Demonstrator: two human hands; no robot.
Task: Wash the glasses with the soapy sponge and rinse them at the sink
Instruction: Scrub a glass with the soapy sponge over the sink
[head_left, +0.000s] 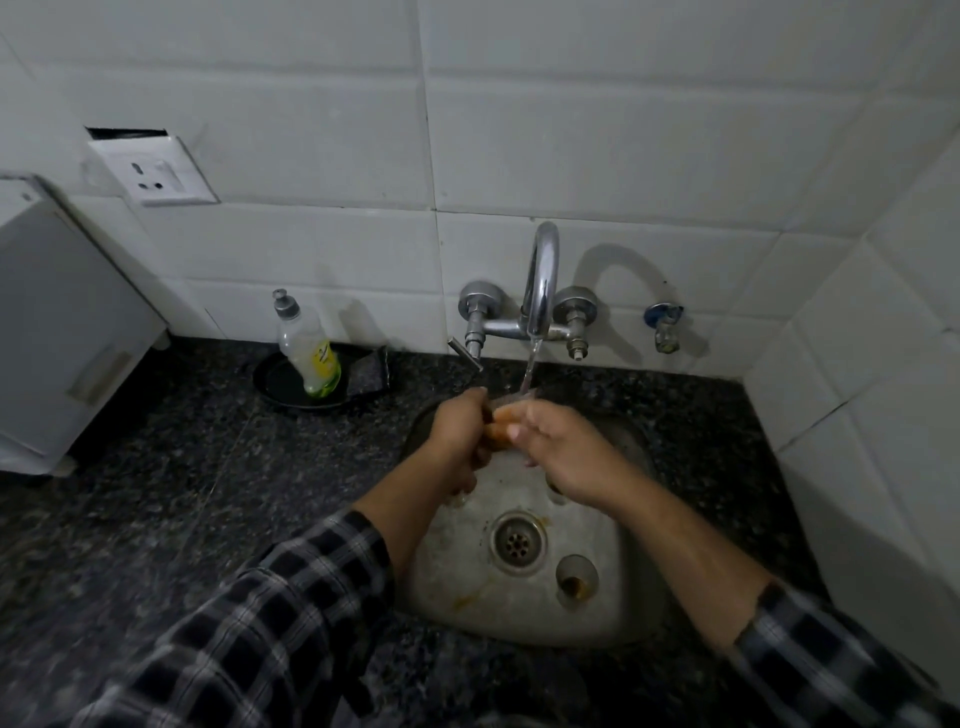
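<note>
Glass (515, 399) number one is up at the fingertips, its clear rim just showing under the running water (530, 366), most of it hidden by the hands. The left hand (460, 434) has its fingers (475, 402) curled tight round it from the side. The right hand (563, 449) curls in from the other side, thumb pressed down on an orange lump that I take to be the sponge (500, 436); whether it sits inside or against the glass I cannot tell. Both hands are over the back of the sink (613, 613), right below the tap (543, 275).

Risks, as I judge them: wet, soapy glass held in a twisting grip can slip and drop onto the steel. It could also land on the second glass (575, 578), which stands low in the basin beside the drain (517, 543) with brown dregs in it. The stream striking the rim may also splash onto the counter (208, 467).

Count: two glasses, one sponge, one tap with two knobs, one small valve (665, 325) on the wall to the right. There is also one drain, one soap bottle (309, 353) standing in one dark dish (275, 379), and one wall socket (156, 176).
</note>
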